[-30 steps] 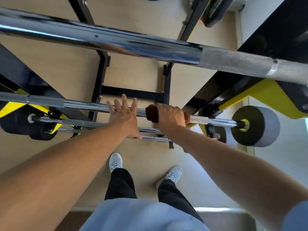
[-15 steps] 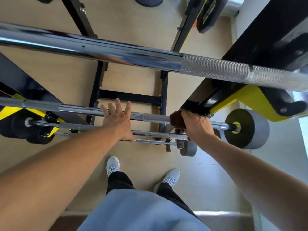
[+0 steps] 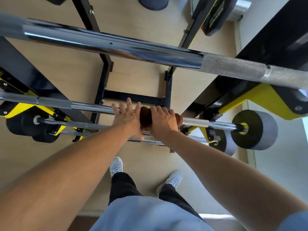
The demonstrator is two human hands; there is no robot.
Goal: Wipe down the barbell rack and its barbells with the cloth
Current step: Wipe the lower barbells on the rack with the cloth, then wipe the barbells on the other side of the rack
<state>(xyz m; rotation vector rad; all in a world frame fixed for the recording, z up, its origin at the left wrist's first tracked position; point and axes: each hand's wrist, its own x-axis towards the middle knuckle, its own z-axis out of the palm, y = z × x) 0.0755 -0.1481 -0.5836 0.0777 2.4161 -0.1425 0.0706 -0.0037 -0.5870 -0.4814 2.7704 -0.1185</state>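
A: Chrome is what the brown cloth (image 3: pixel 144 117) is wrapped round: the middle barbell (image 3: pixel 90 107) of the rack (image 3: pixel 168 90), about halfway along its shaft. The right hand (image 3: pixel 164 120) has its grip clenched over the cloth, fingers curled across the top of the bar, so the fabric hugs the whole tube and not only its upper face

B: And the other hand?

A: The left hand (image 3: pixel 127 117) lies just beside it, touching it, grip released, fingers straight and spread over the same bar. My guess is that it steadies the shaft, so it doesn't roll in its yellow cradles (image 3: pixel 256 99) as the cloth is dragged along

B: Why that bar?

A: It sits at easy arm's reach. The top barbell (image 3: pixel 116 45) crosses the view much nearer the head, and two thinner bars (image 3: pixel 70 123) hang lower, partly hidden by the forearms. To the right of the cloth is the knurled section (image 3: pixel 195 121), then the grey end weight (image 3: pixel 256 130)

B: How far along is the job?

A: Hard to judge; nothing shows which bars are already clean. I'd say the knurling needs a firmer squeeze, since the rough pattern would hold grime and may snag the fabric

B: Any risk?

A: Fingers near the cradle, where bar meets bracket
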